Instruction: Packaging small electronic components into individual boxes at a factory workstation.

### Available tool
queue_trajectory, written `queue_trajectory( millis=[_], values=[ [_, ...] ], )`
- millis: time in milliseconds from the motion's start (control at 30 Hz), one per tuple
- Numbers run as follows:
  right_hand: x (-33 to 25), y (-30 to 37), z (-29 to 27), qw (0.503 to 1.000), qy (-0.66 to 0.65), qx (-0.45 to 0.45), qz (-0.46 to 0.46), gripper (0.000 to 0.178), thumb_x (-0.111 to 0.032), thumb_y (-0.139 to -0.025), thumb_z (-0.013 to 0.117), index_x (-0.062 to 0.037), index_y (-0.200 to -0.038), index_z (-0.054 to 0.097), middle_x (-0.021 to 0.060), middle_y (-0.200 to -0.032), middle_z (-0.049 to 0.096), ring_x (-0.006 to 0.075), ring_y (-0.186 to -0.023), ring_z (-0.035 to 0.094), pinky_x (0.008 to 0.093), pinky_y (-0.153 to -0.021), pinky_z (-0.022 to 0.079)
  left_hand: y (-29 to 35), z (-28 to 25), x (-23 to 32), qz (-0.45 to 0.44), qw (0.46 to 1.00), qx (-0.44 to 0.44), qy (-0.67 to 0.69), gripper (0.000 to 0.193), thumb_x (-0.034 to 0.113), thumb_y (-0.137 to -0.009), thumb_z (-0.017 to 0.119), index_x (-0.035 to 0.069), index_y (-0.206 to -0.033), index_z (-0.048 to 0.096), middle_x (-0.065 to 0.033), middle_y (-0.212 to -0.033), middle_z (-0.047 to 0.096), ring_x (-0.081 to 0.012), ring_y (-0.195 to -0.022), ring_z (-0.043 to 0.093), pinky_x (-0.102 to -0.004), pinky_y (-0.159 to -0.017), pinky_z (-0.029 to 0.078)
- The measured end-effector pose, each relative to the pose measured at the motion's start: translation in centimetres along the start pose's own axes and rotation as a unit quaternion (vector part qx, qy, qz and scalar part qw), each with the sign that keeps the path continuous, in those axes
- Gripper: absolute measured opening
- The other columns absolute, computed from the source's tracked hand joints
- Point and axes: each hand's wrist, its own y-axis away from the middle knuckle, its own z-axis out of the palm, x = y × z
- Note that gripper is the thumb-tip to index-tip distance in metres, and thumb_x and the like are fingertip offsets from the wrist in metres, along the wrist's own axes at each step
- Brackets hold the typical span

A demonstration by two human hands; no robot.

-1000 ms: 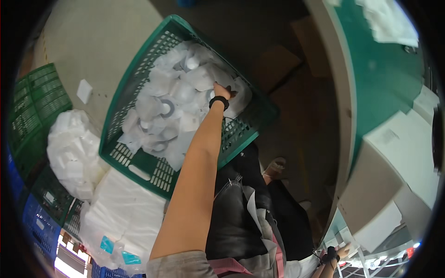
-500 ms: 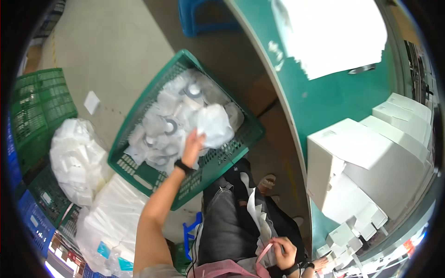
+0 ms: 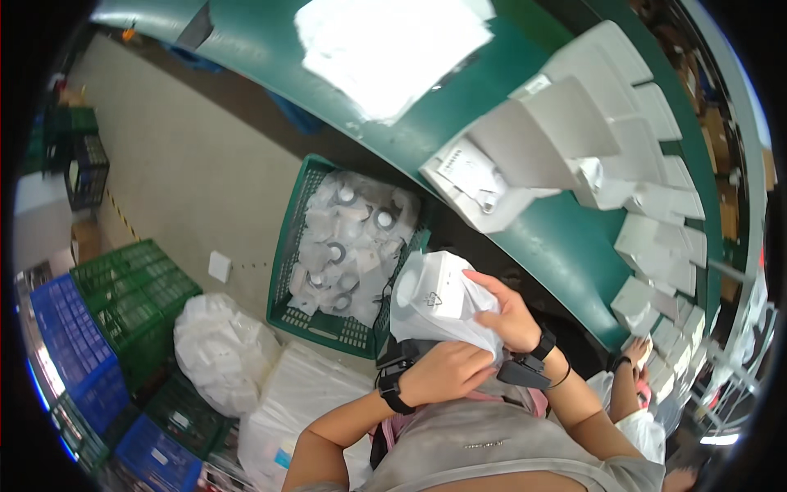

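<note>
A white translucent plastic bag (image 3: 414, 321) is held up in front of my body, with a white box (image 3: 443, 283) and a pale round item showing in it. My right hand (image 3: 507, 318) grips the bag's right side, thumb toward me and fingers along the box. At the bag's lower edge, the fingers of my left hand (image 3: 453, 371) are closed on the plastic. Just beyond the bag stands a green basket (image 3: 281, 271) holding several clear-wrapped items with grey rings.
A green table (image 3: 545, 246) curves along the right, bearing a white paper stack (image 3: 393, 53) and several light-grey bins (image 3: 533, 152). Another person's hand (image 3: 635, 351) is by the bins. White plastic sacks (image 3: 221, 353) and green and blue crates (image 3: 135, 291) stand at left.
My left hand has come back from the basket with a bagged item to my front. My right hand has left a pink strip and now holds the bag too. The view has turned right.
</note>
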Motion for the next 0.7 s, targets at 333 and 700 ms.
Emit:
queue_trajectory(
  millis=[333, 700],
  values=[
    [-2.3, 9.9, -6.4, 0.939, -0.308, 0.093, -0.123, 0.024, 0.008, -0.077, 0.051, 0.0022, -0.097, 0.063, 0.0118, -0.092, 0.065, 0.0198, -0.081, 0.064, 0.0302, -0.077, 0.051, -2.3, 0.5, -6.0, -0.192, 0.904, 0.070, 0.375, 0.065, 0.049, -0.094, 0.038, 0.004, -0.139, 0.024, -0.0130, -0.138, 0.035, -0.0256, -0.125, 0.039, -0.0374, -0.098, 0.036],
    [2.0, 17.8, -15.4, 0.771, -0.621, -0.120, -0.081, 0.037, -0.001, -0.078, 0.056, -0.0004, -0.114, 0.050, 0.0128, -0.107, 0.058, 0.0256, -0.096, 0.061, 0.0353, -0.087, 0.050, -15.4, 4.9, 3.3, -0.054, 0.886, -0.356, 0.292, 0.066, 0.009, -0.059, 0.079, 0.003, -0.118, 0.050, -0.0099, -0.120, 0.051, -0.0212, -0.110, 0.048, -0.0336, -0.097, 0.034]
  ],
)
